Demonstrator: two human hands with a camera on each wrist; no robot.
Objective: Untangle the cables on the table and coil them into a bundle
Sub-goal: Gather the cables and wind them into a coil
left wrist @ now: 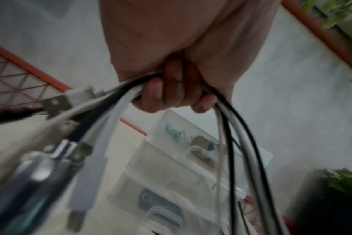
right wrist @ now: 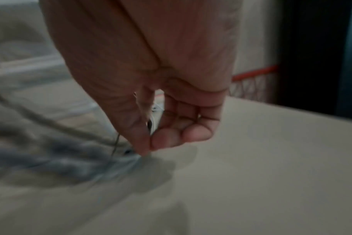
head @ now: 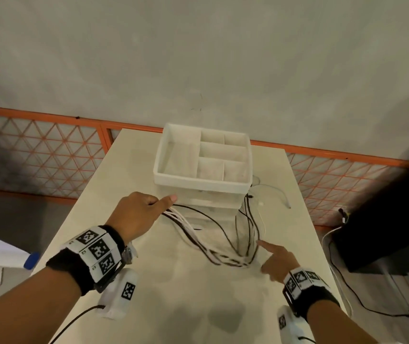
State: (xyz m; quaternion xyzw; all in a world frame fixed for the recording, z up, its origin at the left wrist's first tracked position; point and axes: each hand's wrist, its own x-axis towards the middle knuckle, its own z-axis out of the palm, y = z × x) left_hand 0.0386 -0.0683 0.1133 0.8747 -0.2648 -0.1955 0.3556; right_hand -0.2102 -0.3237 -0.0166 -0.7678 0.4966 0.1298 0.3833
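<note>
From the head camera, the left hand (head: 137, 211) has a fistful of black and white cables (head: 198, 234) gathered near the front of the clear drawer box (head: 202, 155) on the tabletop (head: 186, 294), and the strands sag from that fist down to a bend right by the right hand (head: 276, 263). The right hand's index finger points in at that bend, and a few thin loops plus one loose white cable (head: 276, 191) still trail off beside the box. The left wrist camera shows the grip clearly: fingers (left wrist: 172, 89) curled tight round a bunch of cables (left wrist: 231, 143), with several plugs (left wrist: 80, 178) hanging out the near side, pretty blurry. In the right wrist camera the right hand (right wrist: 167, 124) has its thumb and fingertips drawn close together just above the cables (right wrist: 70, 160) on the tabletop (right wrist: 251, 174); too smeared to say if it's actually pinching a strand, so I can't tell. I'd say it's mid-way: most strands are collected into one hand and mostly run side by side, but nothing's coiled yet and the stragglers by the box still need pulling in.
</note>
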